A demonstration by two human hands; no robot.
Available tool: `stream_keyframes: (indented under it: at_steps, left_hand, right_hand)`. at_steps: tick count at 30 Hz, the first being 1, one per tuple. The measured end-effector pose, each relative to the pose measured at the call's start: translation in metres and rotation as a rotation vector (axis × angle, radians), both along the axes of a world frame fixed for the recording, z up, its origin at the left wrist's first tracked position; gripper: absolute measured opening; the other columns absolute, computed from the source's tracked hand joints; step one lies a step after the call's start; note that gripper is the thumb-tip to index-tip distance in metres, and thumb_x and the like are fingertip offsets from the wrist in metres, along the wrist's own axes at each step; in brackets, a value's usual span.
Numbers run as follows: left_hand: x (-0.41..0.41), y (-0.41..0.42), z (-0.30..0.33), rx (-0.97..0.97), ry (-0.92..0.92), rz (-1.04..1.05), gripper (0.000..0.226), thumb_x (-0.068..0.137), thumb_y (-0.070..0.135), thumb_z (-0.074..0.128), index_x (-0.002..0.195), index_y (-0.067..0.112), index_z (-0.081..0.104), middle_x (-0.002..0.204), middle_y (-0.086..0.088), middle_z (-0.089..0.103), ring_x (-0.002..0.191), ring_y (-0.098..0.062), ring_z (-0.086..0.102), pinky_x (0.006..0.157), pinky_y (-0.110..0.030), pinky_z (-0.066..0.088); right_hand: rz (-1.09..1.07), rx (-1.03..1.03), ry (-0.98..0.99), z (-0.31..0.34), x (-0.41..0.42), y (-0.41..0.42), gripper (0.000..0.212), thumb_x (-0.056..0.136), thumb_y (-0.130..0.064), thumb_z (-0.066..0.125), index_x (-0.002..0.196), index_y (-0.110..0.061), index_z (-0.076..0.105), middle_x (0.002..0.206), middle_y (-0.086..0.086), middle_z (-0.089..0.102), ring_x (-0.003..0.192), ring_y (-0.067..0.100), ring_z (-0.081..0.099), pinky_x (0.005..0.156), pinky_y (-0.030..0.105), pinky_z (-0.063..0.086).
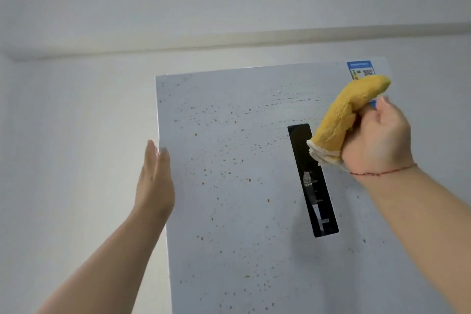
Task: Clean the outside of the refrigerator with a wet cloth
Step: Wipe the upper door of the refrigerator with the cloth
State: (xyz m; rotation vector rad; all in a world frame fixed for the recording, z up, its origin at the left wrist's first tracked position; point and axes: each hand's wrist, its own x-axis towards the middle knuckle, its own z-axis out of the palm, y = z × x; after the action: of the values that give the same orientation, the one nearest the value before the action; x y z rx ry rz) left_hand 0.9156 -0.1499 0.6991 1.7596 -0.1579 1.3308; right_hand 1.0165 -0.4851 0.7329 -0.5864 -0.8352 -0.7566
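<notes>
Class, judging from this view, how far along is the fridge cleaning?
Done: wet streaks near the top of the pale grey refrigerator door. In hand: right hand grips the yellow cloth; left hand rests on the door's edge. Left: brown specks across most of it.

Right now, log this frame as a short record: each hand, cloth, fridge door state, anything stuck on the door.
left hand: open, flat at the door's left edge
right hand: fingers curled round the cloth
cloth: yellow, bunched, at the door's upper right
fridge door: pale, dotted with brown specks, wet streaks near the top
panel: black vertical strip, right of centre
sticker: blue label, top right corner, partly behind the cloth
</notes>
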Motion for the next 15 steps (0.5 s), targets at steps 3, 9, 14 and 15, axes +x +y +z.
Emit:
stream_keyframes:
  at_steps: [3, 9, 14, 15]
  left_hand:
    - [0.015, 0.003, 0.000, -0.063, -0.061, -0.136, 0.065, 0.094, 0.069, 0.025, 0.152, 0.040, 0.021, 0.157, 0.023, 0.024, 0.144, -0.001, 0.022, 0.121, -0.041, 0.019]
    - [0.023, 0.012, 0.000, -0.045, -0.049, -0.308, 0.077, 0.081, 0.084, 0.029, 0.145, 0.043, 0.038, 0.150, 0.020, 0.041, 0.140, -0.005, 0.036, 0.115, -0.046, 0.030]
    - [0.016, 0.005, 0.001, -0.054, -0.040, -0.440, 0.066, 0.092, 0.074, 0.023, 0.144, 0.039, 0.042, 0.148, 0.015, 0.045, 0.139, -0.009, 0.039, 0.115, -0.046, 0.031]
    - [0.015, 0.007, 0.001, -0.061, -0.040, -0.470, 0.065, 0.093, 0.072, 0.023, 0.143, 0.036, 0.044, 0.147, 0.013, 0.047, 0.138, -0.011, 0.042, 0.114, -0.046, 0.032]
  right_hand:
    - [-0.491, -0.291, 0.040, 0.028, -0.003, 0.029, 0.038, 0.089, -0.047, 0.040, 0.117, -0.023, 0.050, 0.114, 0.003, 0.056, 0.107, 0.015, 0.056, 0.094, 0.037, 0.045]
    - [-1.195, -0.791, 0.336, 0.051, 0.040, 0.052, 0.060, 0.101, -0.042, 0.012, 0.153, -0.014, 0.005, 0.161, 0.004, -0.005, 0.147, 0.018, -0.008, 0.118, 0.044, -0.010]
    - [-1.181, -0.781, 0.308, 0.083, 0.012, 0.110, 0.061, 0.100, -0.042, 0.011, 0.153, -0.014, 0.001, 0.161, 0.004, -0.007, 0.147, 0.016, -0.011, 0.117, 0.043, -0.012]
    - [-1.188, -0.798, 0.281, 0.090, 0.006, 0.126, 0.061, 0.100, -0.042, 0.010, 0.153, -0.014, 0.000, 0.161, 0.003, -0.007, 0.147, 0.016, -0.011, 0.117, 0.043, -0.012]
